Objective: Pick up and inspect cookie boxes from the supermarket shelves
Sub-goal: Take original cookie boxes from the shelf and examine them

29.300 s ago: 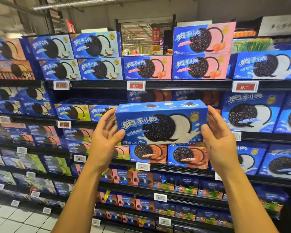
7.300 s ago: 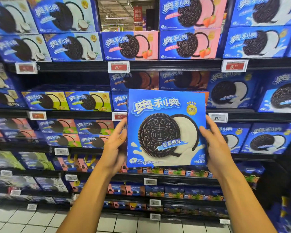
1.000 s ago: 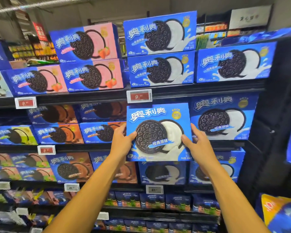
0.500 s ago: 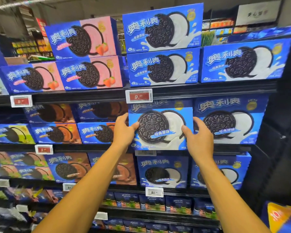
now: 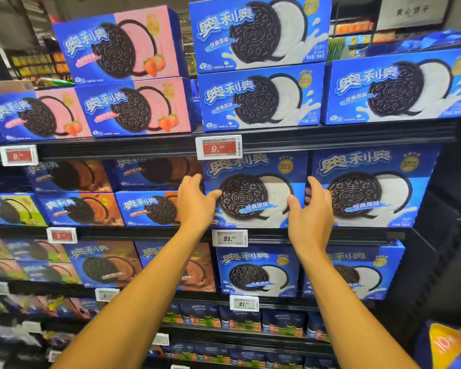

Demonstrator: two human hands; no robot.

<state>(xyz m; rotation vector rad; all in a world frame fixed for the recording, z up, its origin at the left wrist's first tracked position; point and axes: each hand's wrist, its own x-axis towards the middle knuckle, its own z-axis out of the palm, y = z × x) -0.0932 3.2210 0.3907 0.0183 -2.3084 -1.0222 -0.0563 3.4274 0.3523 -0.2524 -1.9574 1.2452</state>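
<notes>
Two bare arms up close, reaching out. Left hand (image 5: 196, 206) and right hand (image 5: 310, 217) gripping the sides of a blue box (image 5: 256, 190), thumbs on its front. Box upright on the shelf (image 5: 330, 234), beside another blue box (image 5: 370, 187).

Two hands, left hand (image 5: 194, 206), right hand (image 5: 312, 217), three pink strawberry boxes (image 5: 128, 107), seven price tags (image 5: 218, 147)

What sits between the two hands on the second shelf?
Head view: a blue original-flavour cookie box stands on the shelf between the left hand and right hand, with the fingers of both at its side edges.
</notes>
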